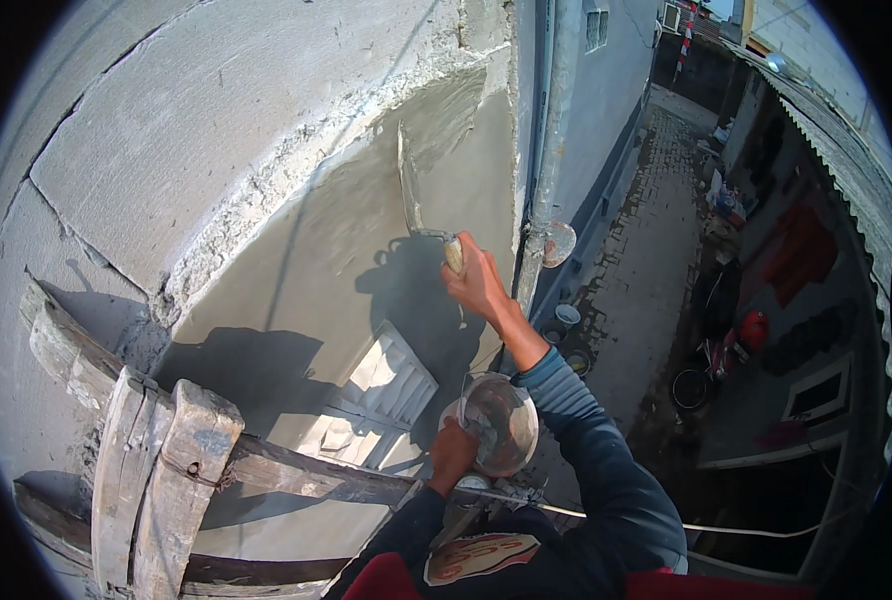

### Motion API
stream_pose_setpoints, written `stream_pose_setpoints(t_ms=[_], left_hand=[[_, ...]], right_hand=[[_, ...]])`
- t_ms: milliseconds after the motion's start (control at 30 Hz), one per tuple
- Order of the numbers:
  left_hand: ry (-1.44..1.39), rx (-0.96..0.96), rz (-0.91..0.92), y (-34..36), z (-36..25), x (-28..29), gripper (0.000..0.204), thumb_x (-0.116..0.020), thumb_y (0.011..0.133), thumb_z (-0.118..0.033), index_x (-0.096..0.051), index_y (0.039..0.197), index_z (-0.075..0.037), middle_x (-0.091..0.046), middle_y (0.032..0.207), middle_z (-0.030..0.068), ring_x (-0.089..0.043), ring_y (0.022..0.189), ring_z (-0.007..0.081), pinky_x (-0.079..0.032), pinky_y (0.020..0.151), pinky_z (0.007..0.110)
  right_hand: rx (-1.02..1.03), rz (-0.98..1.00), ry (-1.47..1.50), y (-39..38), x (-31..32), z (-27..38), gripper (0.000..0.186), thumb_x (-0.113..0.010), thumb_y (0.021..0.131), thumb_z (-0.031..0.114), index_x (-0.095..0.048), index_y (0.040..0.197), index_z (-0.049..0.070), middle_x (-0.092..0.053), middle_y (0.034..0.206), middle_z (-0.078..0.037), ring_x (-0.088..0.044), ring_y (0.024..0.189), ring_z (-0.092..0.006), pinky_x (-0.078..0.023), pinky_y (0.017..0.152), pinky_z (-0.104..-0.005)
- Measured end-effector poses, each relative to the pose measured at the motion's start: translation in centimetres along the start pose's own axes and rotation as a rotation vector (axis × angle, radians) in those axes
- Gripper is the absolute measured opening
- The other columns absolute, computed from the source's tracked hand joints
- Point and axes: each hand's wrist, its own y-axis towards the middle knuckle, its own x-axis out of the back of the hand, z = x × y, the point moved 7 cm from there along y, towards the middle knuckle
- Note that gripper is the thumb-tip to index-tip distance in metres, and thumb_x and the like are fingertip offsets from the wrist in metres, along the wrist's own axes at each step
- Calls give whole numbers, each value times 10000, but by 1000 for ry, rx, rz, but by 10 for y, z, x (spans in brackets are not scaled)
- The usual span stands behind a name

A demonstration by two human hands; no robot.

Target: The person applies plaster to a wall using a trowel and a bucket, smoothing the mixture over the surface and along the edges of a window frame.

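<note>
My right hand point(473, 275) grips the wooden handle of a trowel point(411, 180), its long blade upright against the grey plastered wall point(306, 250), near the wall's right edge. Below it, my left hand point(452, 445) is closed on a metal bucket point(511, 420), held beside the wall, with what looks like some grey mortar inside. A white louvred vent point(384, 380) is set in the wall left of the bucket. Rough white broken render runs along the plaster's upper left border.
Weathered wooden scaffold planks point(181, 460) cross at the lower left. A vertical pipe point(551, 150) follows the wall corner. Far below lies a paved alley point(636, 230) with buckets point(568, 316) and a red motorbike point(749, 335), beside a corrugated roof point(836, 150) and a rope line point(726, 530).
</note>
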Motion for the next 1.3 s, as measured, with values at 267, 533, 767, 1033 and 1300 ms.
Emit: stream_pose_setpoints(t_ms=[267, 533, 767, 1033, 1300], left_hand=[[-16, 9, 13, 3, -4, -18, 406, -599, 851, -262, -492, 1115, 27, -672, 988, 280, -659, 951, 441, -507, 845, 518], [-8, 42, 22, -3, 1, -6, 410, -608, 843, -264, -490, 1122, 12, -674, 984, 272, -663, 937, 431, -510, 840, 518], [-30, 4, 14, 2, -6, -7, 432, -615, 835, -264, -501, 1118, 42, -669, 985, 282, -661, 938, 434, -516, 837, 509], [-54, 8, -6, 0, 2, -14, 403, -595, 844, -260, -507, 1115, 25, -676, 993, 259, -668, 934, 424, -519, 831, 508], [-54, 30, -20, 3, 0, -15, 422, -627, 825, -264, -499, 1102, 27, -677, 965, 258, -667, 930, 421, -523, 820, 508]], right_hand=[[-186, -145, 185, 105, 73, -105, 190, -615, 760, 4, -487, 901, -4, -516, 588, -65, -509, 406, -158, -423, 371, -322], [0, 57, 25, -14, -30, 3, 251, -611, 804, 66, -453, 966, -42, -566, 730, -290, -574, 721, -515, -463, 611, -466], [-113, 23, 223, -24, -1, -28, 219, -627, 792, 23, -483, 954, -10, -525, 631, -123, -553, 483, -253, -424, 456, -359], [-242, -185, 347, 119, 90, -90, 192, -615, 757, -26, -494, 903, 8, -519, 611, -52, -501, 392, -143, -414, 336, -306], [-2, -174, -52, 69, 12, -39, 249, -610, 778, 31, -459, 958, -53, -562, 608, -134, -579, 446, -242, -463, 413, -374]])
